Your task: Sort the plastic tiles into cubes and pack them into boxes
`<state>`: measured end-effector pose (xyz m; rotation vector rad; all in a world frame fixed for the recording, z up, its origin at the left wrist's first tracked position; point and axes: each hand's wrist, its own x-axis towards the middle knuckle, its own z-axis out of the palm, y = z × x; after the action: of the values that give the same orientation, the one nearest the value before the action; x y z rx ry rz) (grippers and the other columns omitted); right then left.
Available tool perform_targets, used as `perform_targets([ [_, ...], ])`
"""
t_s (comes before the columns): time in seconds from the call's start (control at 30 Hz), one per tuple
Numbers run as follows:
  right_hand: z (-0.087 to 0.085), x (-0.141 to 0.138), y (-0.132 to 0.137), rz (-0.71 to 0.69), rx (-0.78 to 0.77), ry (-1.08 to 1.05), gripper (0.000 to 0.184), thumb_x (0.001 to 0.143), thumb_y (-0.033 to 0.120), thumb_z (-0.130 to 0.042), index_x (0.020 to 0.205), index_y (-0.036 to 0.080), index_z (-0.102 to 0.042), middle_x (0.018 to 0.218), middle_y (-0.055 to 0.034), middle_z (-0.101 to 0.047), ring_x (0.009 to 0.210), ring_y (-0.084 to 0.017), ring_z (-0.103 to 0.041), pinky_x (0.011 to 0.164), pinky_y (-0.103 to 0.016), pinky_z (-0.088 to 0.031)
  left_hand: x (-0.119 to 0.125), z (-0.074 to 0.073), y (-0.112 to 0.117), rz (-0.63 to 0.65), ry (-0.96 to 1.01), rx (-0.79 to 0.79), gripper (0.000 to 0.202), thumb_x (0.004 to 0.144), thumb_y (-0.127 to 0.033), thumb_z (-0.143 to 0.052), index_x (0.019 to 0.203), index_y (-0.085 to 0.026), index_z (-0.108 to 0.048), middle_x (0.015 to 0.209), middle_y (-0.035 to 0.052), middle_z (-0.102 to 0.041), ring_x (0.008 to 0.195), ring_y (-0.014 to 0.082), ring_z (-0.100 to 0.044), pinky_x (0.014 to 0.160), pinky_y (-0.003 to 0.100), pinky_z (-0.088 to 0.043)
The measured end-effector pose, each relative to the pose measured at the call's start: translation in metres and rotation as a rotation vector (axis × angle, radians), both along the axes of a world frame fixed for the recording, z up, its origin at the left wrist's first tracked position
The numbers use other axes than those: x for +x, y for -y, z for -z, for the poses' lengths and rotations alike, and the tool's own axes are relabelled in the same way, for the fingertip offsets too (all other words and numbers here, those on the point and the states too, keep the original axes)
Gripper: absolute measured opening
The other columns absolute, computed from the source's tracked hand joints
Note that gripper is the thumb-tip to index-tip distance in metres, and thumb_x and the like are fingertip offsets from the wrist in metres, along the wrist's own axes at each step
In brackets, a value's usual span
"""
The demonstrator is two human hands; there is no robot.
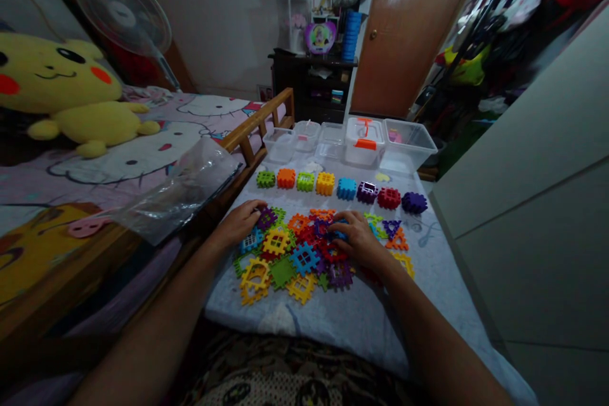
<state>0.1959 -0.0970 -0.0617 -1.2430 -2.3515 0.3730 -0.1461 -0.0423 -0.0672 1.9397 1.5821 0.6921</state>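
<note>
A loose pile of colourful plastic interlocking tiles, toothed along their edges, lies on the cloth-covered table. My left hand (pixel 242 221) is at the pile's left side, its fingers closed at the edge of a purple tile (pixel 266 218). Over the right part of the pile, my right hand (pixel 356 236) has its fingers spread and bent down, touching a blue tile (pixel 339 232). Between the hands lie a yellow window tile (pixel 276 242), a blue tile with openings (pixel 305 258) and a plain green tile (pixel 282 271). My right palm hides some tiles.
Behind the pile runs a row of assembled blocks, from a green block (pixel 266 179) to a dark purple block (pixel 414 202). Clear plastic boxes, one a lidded box (pixel 364 139) with orange clips, line the table's far end. A wooden bed rail (pixel 259 115) borders the left side.
</note>
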Motion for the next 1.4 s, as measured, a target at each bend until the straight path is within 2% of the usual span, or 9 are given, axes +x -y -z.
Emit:
perform_targets([
  [0.23,-0.003,0.0,0.001,-0.054,-0.001,-0.061,0.013,0.087,0.012,-0.064,0.093,0.021,-0.071,0.107,-0.0077,-0.062,0.1,-0.023,-0.052,0.091,-0.041,-0.045,0.023,-0.006,-0.004,0.04,0.008,0.0,0.041,0.074,-0.033,-0.052,0.108,-0.02,-0.07,0.11,0.0089,-0.073,0.1,0.0279,-0.067,0.095,0.04,-0.051],
  [0.47,0.002,0.0,0.001,-0.043,0.002,-0.069,0.017,0.085,0.02,-0.07,0.102,0.021,-0.071,0.111,-0.0092,-0.062,0.105,-0.025,-0.052,0.094,-0.044,-0.044,0.049,-0.008,-0.007,0.072,0.121,-0.011,0.039,0.073,-0.033,-0.056,0.107,-0.019,-0.07,0.105,0.008,-0.072,0.097,0.0256,-0.067,0.092,0.039,-0.052],
  [0.63,0.0,-0.001,0.0,-0.024,-0.02,-0.122,0.013,0.084,0.014,-0.065,0.094,0.021,-0.07,0.105,-0.0075,-0.065,0.101,-0.023,-0.055,0.092,-0.04,-0.045,0.043,-0.007,-0.013,-0.024,0.302,0.039,0.036,0.077,-0.038,-0.056,0.103,-0.018,-0.07,0.105,0.0075,-0.072,0.101,0.0255,-0.066,0.096,0.04,-0.049],
  [0.9,-0.004,0.026,-0.003,0.316,-0.142,-0.437,0.017,0.09,0.026,-0.05,0.093,0.02,-0.066,0.084,-0.0022,-0.07,0.075,-0.018,-0.063,0.073,-0.032,-0.049,0.014,0.004,-0.018,-0.145,0.444,-0.039,0.044,0.068,-0.051,-0.071,0.095,-0.017,-0.069,0.1,0.0081,-0.074,0.099,0.0275,-0.067,0.096,0.043,-0.049],
  [1.0,0.0,0.032,-0.004,0.359,-0.157,-0.461,0.02,0.09,0.031,-0.051,0.097,0.02,-0.067,0.082,-0.002,-0.07,0.071,-0.018,-0.063,0.07,-0.032,-0.05,0.015,0.007,-0.017,-0.141,0.46,-0.072,0.049,0.064,-0.055,-0.074,0.095,-0.017,-0.068,0.098,0.0085,-0.075,0.098,0.0282,-0.068,0.095,0.043,-0.049],
  [1.07,0.002,0.032,-0.004,0.359,-0.129,-0.419,0.021,0.09,0.031,-0.051,0.1,0.02,-0.067,0.085,-0.0035,-0.071,0.075,-0.019,-0.064,0.074,-0.034,-0.051,0.016,0.008,-0.016,-0.14,0.443,-0.064,0.051,0.064,-0.056,-0.073,0.096,-0.017,-0.068,0.097,0.0087,-0.075,0.097,0.0281,-0.068,0.094,0.043,-0.05],
  [1.23,0.0,0.036,-0.007,0.377,0.096,-0.277,0.018,0.087,0.025,-0.056,0.099,0.02,-0.069,0.102,-0.0105,-0.066,0.1,-0.026,-0.059,0.092,-0.044,-0.046,0.016,0.012,-0.016,-0.126,0.369,-0.028,0.049,0.068,-0.056,-0.069,0.097,-0.017,-0.068,0.097,0.0087,-0.073,0.094,0.0267,-0.067,0.093,0.041,-0.05],
  [1.3,-0.005,0.039,-0.005,0.339,0.085,-0.261,0.016,0.087,0.025,-0.058,0.098,0.021,-0.069,0.101,-0.0094,-0.065,0.1,-0.026,-0.058,0.092,-0.043,-0.046,0.016,0.014,-0.016,-0.125,0.36,-0.018,0.049,0.069,-0.056,-0.069,0.097,-0.016,-0.068,0.096,0.0086,-0.073,0.094,0.0264,-0.067,0.092,0.041,-0.051],
  [1.4,-0.015,0.041,0.003,0.137,-0.066,-0.225,0.011,0.087,0.028,-0.063,0.095,0.022,-0.068,0.098,-0.0061,-0.064,0.096,-0.022,-0.059,0.088,-0.039,-0.047,0.014,0.018,-0.017,-0.125,0.345,-0.01,0.047,0.07,-0.054,-0.067,0.099,-0.017,-0.069,0.096,0.0082,-0.073,0.093,0.0259,-0.067,0.091,0.041,-0.051],
])
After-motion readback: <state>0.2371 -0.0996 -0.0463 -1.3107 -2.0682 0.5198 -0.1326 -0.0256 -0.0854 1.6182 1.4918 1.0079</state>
